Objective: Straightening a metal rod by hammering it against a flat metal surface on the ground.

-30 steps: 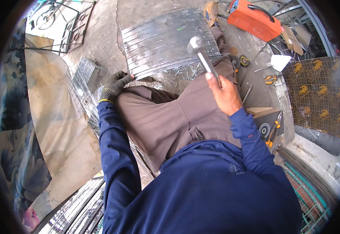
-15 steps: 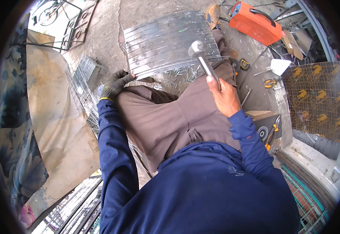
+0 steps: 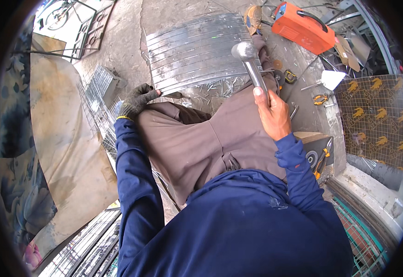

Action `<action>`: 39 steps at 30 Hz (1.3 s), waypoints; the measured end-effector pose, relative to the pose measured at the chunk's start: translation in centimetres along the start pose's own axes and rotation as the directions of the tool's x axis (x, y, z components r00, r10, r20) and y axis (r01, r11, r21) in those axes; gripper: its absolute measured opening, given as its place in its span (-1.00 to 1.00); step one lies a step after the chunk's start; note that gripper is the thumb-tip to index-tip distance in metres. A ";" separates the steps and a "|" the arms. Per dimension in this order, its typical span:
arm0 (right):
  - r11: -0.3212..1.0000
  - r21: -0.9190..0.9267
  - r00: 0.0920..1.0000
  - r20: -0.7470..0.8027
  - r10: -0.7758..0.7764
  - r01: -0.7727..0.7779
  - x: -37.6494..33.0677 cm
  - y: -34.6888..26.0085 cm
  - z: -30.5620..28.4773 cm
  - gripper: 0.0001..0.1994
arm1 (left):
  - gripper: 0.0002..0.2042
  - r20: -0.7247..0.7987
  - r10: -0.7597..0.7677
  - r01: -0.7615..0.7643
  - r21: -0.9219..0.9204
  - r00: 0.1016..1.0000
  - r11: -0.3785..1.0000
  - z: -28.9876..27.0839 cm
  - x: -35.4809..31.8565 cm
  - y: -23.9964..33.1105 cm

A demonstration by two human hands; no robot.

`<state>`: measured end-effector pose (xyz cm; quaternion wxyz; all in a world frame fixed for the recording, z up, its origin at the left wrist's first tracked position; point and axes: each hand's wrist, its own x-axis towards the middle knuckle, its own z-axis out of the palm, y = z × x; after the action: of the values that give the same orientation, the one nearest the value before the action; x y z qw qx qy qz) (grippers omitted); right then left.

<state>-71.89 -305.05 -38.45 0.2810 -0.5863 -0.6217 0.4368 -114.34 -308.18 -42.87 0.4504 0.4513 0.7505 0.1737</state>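
My right hand (image 3: 274, 115), bare, is closed round the metal handle of a hammer (image 3: 255, 76). Its rounded steel head is raised over the near right part of a grey slatted metal panel (image 3: 196, 48). At the panel's near left corner, my left hand (image 3: 139, 99) wears a dark knitted glove with bare fingertips showing. Its thumb and fingers pinch the end of a thin metal strip (image 3: 183, 87) along the near edge. Several short cut metal pieces (image 3: 217, 87) lie scattered on the ground between my legs and the panel.
An orange machine with a black handle (image 3: 303, 27) stands at the far right. Near it are a tape measure (image 3: 290, 76), orange-handled pliers (image 3: 320, 99) and a white plate-like piece (image 3: 333, 80). Wire mesh and a metal block (image 3: 103, 85) lie left. A stained cloth (image 3: 67, 134) hangs at far left.
The hammer and my right hand have shifted a little to the right, and the hammer's head appears higher and larger. My left hand stays almost where it was at the panel's corner.
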 end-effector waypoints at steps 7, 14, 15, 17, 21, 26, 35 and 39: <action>0.993 -0.089 0.995 0.064 0.079 -0.073 -0.6 1.7 1.8 -0.38 | -0.61 0.009 0.026 -0.026 0.000 1.000 1.000 0.3 0.0 0.5; 0.995 -0.091 0.997 0.064 0.053 -0.047 -1.0 0.0 1.5 -0.37 | -0.57 0.050 -0.039 0.039 0.004 0.998 0.999 -0.1 -0.4 1.2; 0.996 -0.084 0.998 0.050 0.031 -0.027 -0.8 0.9 2.0 -0.37 | -0.57 0.060 -0.053 0.053 0.006 0.997 0.999 -0.1 -0.3 1.2; 0.997 -0.075 0.999 0.033 0.005 -0.003 -0.4 1.7 2.3 -0.37 | -0.57 0.067 -0.063 0.063 0.009 0.996 0.998 0.0 0.0 1.0; 0.996 -0.088 0.998 0.058 0.026 -0.021 -0.2 0.2 1.6 -0.39 | -0.58 0.030 -0.038 0.038 -0.005 0.999 0.999 0.1 -0.1 0.4; 0.998 -0.042 0.999 -0.001 -0.038 0.038 -0.8 0.1 1.5 -0.38 | -0.59 0.058 -0.059 0.061 -0.034 0.997 0.998 -0.1 0.0 0.6; 0.998 0.036 0.998 0.035 0.057 -0.058 -0.8 -0.4 0.4 -0.34 | -0.62 0.037 -0.085 0.087 -0.058 0.996 0.995 0.2 -0.5 0.6; 0.997 0.052 0.998 -0.021 0.064 -0.063 -1.1 0.0 -0.2 -0.35 | -0.66 0.060 -0.080 0.082 -0.038 0.995 0.996 -0.4 -0.3 0.2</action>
<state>-71.50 -306.04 -38.19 0.2890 -0.6034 -0.5880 0.4545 -114.50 -308.31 -42.38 0.4879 0.4161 0.7510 0.1572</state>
